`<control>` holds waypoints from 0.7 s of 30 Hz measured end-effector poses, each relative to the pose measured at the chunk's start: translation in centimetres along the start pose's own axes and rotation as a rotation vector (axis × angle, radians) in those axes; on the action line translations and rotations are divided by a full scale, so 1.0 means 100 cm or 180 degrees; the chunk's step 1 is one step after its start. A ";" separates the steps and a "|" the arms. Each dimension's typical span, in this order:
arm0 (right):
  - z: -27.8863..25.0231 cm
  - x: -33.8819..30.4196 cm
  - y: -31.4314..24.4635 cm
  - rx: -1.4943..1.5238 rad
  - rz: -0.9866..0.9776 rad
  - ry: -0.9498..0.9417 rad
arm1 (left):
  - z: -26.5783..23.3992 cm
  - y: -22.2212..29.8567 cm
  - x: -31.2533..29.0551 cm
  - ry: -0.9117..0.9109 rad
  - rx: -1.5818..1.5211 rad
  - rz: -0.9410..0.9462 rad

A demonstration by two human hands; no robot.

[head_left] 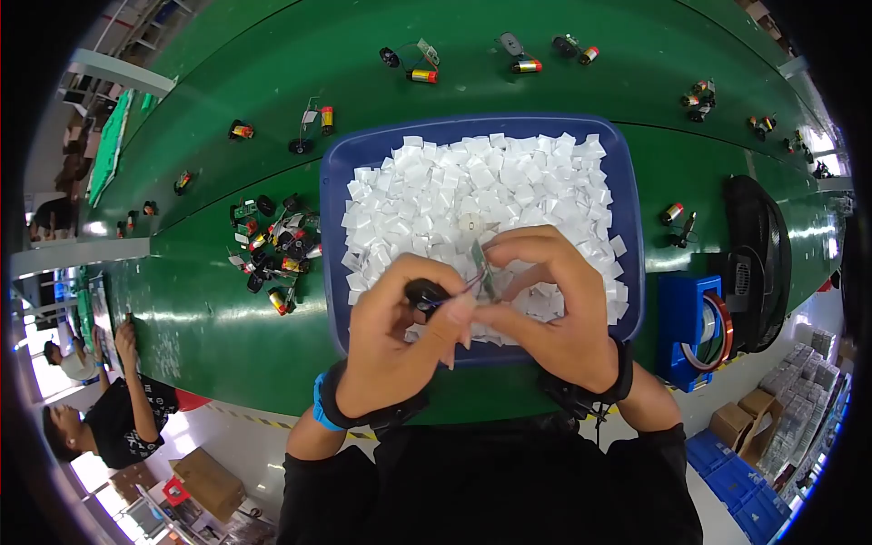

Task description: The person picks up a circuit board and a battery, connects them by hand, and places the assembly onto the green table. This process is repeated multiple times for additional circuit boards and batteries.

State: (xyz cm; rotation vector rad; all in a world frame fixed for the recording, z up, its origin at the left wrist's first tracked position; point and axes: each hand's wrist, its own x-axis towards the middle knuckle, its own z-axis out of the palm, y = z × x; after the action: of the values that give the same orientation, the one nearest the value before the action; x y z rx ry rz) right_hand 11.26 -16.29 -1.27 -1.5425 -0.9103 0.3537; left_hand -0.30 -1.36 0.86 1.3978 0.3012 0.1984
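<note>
Circuit board (488,282) clamped in right hand (577,318) and black part (423,295) in left hand (391,350) clear the tub rim (545,123).

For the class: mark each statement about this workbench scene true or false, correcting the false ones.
1. The blue tray holds many small white squares. True.
2. The left hand holds a round black part. True.
3. The right hand lies flat on the green table. False: it is raised over the tray, its fingers holding a green circuit board.
4. The blue tape dispenser stands left of the tray. False: the blue tape dispenser stands to its right.
</note>
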 end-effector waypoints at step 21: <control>-0.003 0.001 0.004 0.0771 -0.0153 -0.0543 | -0.012 0.006 0.005 0.0183 -0.0985 -0.0748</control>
State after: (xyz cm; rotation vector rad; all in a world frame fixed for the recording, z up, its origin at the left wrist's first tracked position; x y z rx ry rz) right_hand 11.72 -16.39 -1.59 -1.2803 -0.9963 0.5472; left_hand -0.23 0.02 1.28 1.0424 0.4593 0.0865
